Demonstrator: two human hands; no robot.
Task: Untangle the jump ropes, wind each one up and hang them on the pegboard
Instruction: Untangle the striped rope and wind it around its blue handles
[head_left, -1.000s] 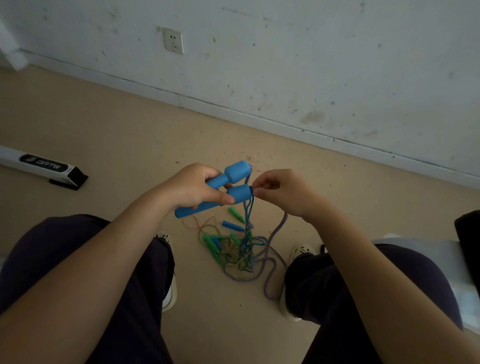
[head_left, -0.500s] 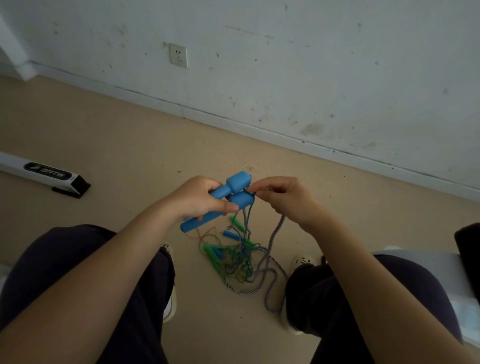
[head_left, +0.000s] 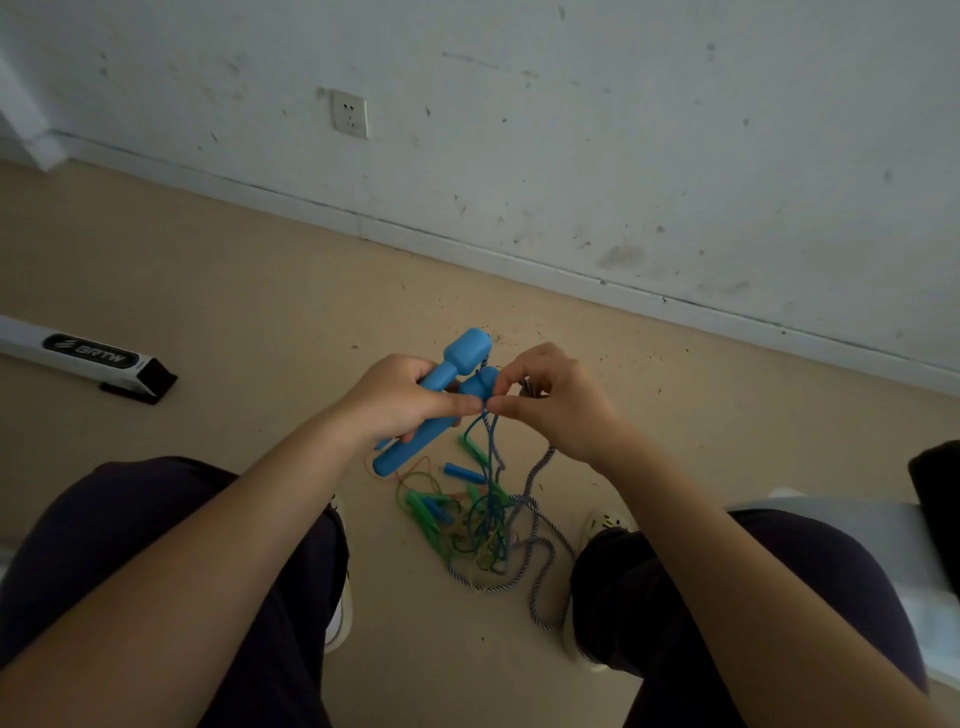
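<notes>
My left hand (head_left: 400, 402) grips two blue jump-rope handles (head_left: 460, 358) side by side, their thick ends pointing away from me. My right hand (head_left: 556, 400) pinches the blue-and-white braided rope (head_left: 537, 465) right at the handle ends, fingertips meeting my left thumb. That rope hangs down into a tangled pile (head_left: 483, 530) on the floor between my feet, where green handles (head_left: 423, 514), a small blue handle (head_left: 462, 473) and thin green and orange cords are knotted together. No pegboard is in view.
My knees in dark trousers frame the pile, with white shoes (head_left: 597, 525) beside it. A white bar with a black end and logo (head_left: 88, 358) lies on the floor at left. A marked white wall with a socket (head_left: 349, 113) runs behind. A pale seat edge (head_left: 852, 525) shows at right.
Both hands have stayed together at the handle ends. My right fingers have shifted down to pinch the rope beside my left thumb. The view has tilted slightly.
</notes>
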